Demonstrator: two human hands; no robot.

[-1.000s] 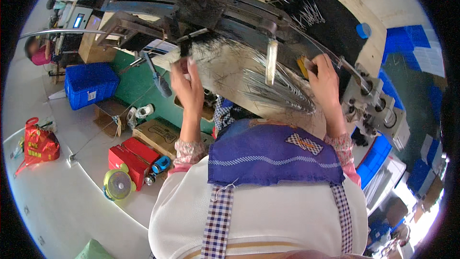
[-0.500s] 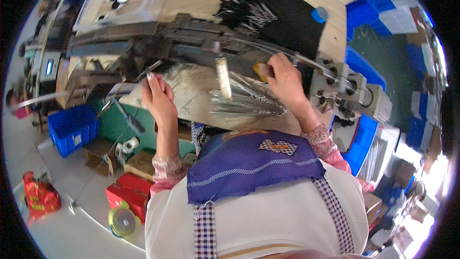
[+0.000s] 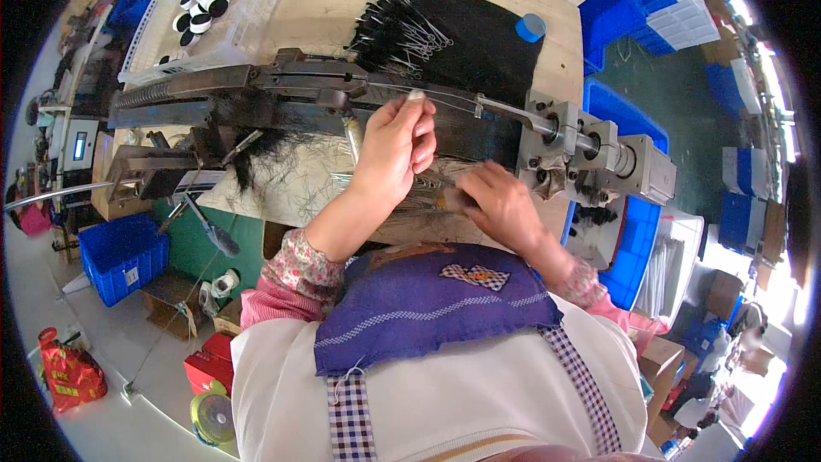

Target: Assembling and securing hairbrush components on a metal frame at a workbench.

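Observation:
My left hand (image 3: 395, 147) is closed in a pinch, thumb and fingertips at a thin metal wire (image 3: 453, 101) stretched along the long dark metal machine (image 3: 291, 90). The wire runs to a spindle rod (image 3: 517, 113) on the grey metal head at the right. Lower and nearer to me, my right hand (image 3: 503, 208) is slightly blurred, fingers closed round a small yellowish piece (image 3: 451, 198). It is over a bundle of loose wires (image 3: 410, 205), partly hidden by both hands. Dark bristles (image 3: 256, 158) are strewn on the bench left of my left hand.
Finished-looking wire brushes with black bristles (image 3: 402, 38) lie on a black cloth (image 3: 487, 34) beyond the machine. A blue round cap (image 3: 530, 28) is on its right. A clear basket (image 3: 265, 8) holds white-and-black rolls. Blue bins (image 3: 124, 257) stand at the left and right.
My left hand has moved right, from the machine's left part to the wire. My right hand has come down toward me, from the machine to the wire bundle. The view has shifted slightly.

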